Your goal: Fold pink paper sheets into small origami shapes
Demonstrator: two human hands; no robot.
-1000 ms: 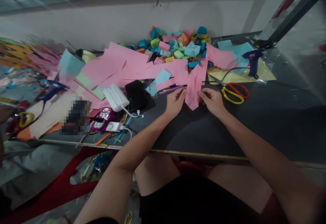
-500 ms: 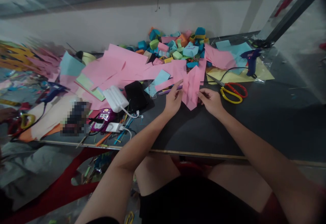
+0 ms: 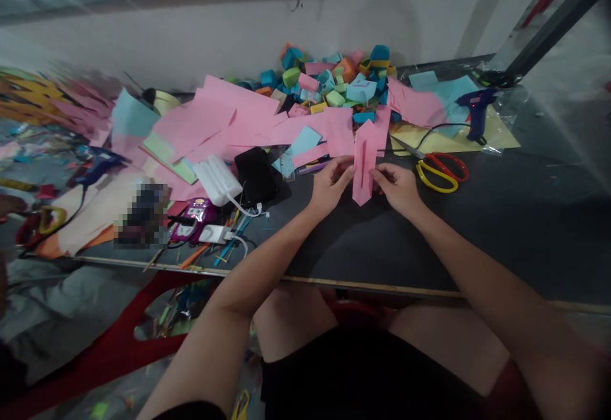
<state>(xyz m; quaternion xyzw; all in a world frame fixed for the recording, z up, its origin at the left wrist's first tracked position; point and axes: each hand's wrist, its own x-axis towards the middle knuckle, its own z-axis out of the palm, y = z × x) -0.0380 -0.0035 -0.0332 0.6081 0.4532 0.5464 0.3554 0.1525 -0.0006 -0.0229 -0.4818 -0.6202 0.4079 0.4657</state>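
Note:
Between my two hands stands a folded piece of pink paper, narrow and pointed at top and bottom, with fold flaps along its middle. My left hand pinches its left edge with thumb and fingers. On the opposite edge, my right hand grips the paper the same way. Just right of that hand lie scissors with one red and one yellow handle loop. Flat pink paper rests behind the folded piece.
Small folded paper pieces in several colours are heaped by the wall. A blue glue gun rests at the right, another glue gun at the left. A white power adapter and a black phone-like object lie left of my hands.
The pink paper has become narrower as its sides are folded inward. My left hand has gone from spread fingers to pinching the left edge.

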